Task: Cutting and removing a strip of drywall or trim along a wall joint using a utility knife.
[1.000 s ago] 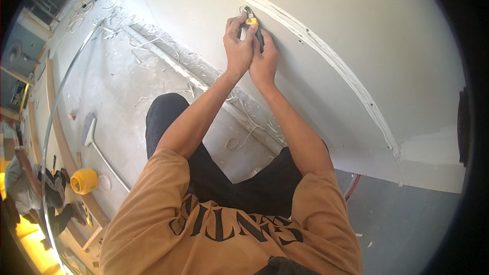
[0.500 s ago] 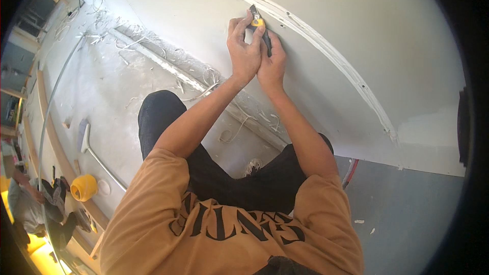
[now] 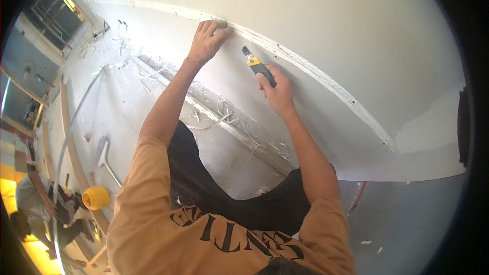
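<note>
My right hand [image 3: 279, 90] is closed around the black-and-yellow handle of a utility knife [image 3: 255, 65]. Its blade end points up and to the left, a little below the white seam [image 3: 310, 67] that runs across the pale wall panel. Further left, my left hand [image 3: 206, 40] rests at that seam with its fingers bent and drawn together against it. Whatever its fingertips may pinch is too small to make out. Small dark spots dot the seam's white strip.
A long dusty bar [image 3: 214, 109] lies along the wall's foot among scraps and pale strips. On the left are a white-handled brush [image 3: 103, 154], a yellow bucket [image 3: 96, 198] and wooden beams [image 3: 69, 132]. Another person [image 3: 38, 193] is low at the far left.
My hands have parted: the left moved left along the seam, away from the knife. The right drew slightly lower with the knife. The whole view has shifted somewhat.
</note>
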Demonstrator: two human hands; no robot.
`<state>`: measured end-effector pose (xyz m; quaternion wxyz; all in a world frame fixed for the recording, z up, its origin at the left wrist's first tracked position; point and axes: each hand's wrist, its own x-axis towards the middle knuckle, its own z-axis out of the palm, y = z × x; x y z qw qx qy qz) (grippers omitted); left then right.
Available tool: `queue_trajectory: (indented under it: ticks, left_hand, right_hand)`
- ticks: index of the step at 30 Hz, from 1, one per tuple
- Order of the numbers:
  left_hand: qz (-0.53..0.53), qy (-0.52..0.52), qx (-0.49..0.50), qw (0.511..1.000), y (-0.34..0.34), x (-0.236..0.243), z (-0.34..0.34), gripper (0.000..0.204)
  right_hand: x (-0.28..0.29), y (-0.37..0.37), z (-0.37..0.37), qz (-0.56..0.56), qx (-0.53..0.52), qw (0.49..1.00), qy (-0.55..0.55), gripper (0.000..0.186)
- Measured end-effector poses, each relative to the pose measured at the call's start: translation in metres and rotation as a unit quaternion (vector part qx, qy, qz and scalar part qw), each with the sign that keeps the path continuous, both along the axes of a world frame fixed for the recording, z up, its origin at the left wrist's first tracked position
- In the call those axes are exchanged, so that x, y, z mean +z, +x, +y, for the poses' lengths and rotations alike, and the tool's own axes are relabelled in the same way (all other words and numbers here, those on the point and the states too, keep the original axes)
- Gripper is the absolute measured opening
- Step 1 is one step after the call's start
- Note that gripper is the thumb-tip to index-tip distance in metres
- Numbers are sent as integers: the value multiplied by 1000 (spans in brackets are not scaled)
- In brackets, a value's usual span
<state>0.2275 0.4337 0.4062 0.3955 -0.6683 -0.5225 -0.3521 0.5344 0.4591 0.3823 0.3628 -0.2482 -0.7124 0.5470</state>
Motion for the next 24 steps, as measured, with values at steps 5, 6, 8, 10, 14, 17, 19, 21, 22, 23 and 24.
queue_trajectory:
  ticks: [5, 6, 8, 10, 14, 17, 19, 21, 22, 23, 24]
  left_hand:
    - [127, -55, -20, 990, -11, 12, 5, 25]
    - [132, -55, -24, 989, -11, 11, 6, 25]
    - [121, -20, -5, 992, -10, 6, 6, 27]
    - [104, -10, -9, 994, -5, -3, 12, 25]
    - [-174, 57, 41, 982, -11, -23, 17, 20]
    - [-362, 290, 165, 870, -118, -31, -21, 16]
    - [-506, 288, 235, 778, -96, -57, -32, 18]
    - [-437, 153, 275, 843, -130, -101, -65, 24]
    - [-430, -20, 306, 849, -159, -114, -85, 29]
    - [-409, -186, 340, 826, -195, -122, -118, 36]
    - [-442, -158, 266, 842, -263, -103, -180, 46]
  right_hand:
    - [-1, -13, 4, -20, 28, 999, 25, 23]
    - [-3, -17, 4, -28, 36, 999, 20, 23]
    - [-1, -25, 1, -25, 44, 999, 15, 22]
    - [-1, -30, 2, -24, 53, 998, 10, 22]
    - [-14, -36, 10, -37, 58, 998, -12, 23]
    - [-11, -63, 4, -24, 56, 998, 18, 24]
    - [-40, -42, 17, -46, 4, 999, 12, 25]
    - [-37, -58, 16, -26, 2, 999, -22, 28]
    - [-33, -71, 12, -17, 15, 1000, -18, 28]
    - [-23, -91, 2, 2, 33, 999, 4, 28]
    - [11, -132, -25, 57, 81, 995, 31, 29]
